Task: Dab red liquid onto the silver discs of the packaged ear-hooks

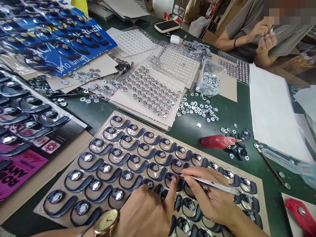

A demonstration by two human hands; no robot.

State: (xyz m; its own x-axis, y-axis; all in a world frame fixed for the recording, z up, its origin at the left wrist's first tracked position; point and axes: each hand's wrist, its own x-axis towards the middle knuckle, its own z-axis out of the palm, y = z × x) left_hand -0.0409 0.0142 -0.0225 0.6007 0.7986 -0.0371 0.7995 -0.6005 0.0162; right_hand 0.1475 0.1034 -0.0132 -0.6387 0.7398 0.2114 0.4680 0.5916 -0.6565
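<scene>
Many dark ear-hook pieces [117, 194], each with a round silver button, lie in rows on a brown sheet [263, 205] under and around the two hands. The left hand [145, 210] bends most of its fingers and stretches the index finger forward, so that its tip touches one ear-hook piece [170, 177]. Whether the folded fingers grasp something, I cannot tell, because the back of this hand covers them. The right hand [214, 194] pinches metal tweezers [214, 185] between the thumb and the index finger. Their tips point to the left and are at the same piece, just beside the left index fingertip; if something small is between them, I cannot tell. So this piece lies between the two hands, just ahead of them.

On the left wrist sits a gold watch [106, 222]. Beyond the right hand, a red bottle [216, 141] lies on its side on the green table [182, 133]. Further ahead of both hands are loose silver rings [197, 108] and a tray of round silver caps [148, 92]. Well apart, ahead and to the right, another person's hands [261, 38] are raised.
</scene>
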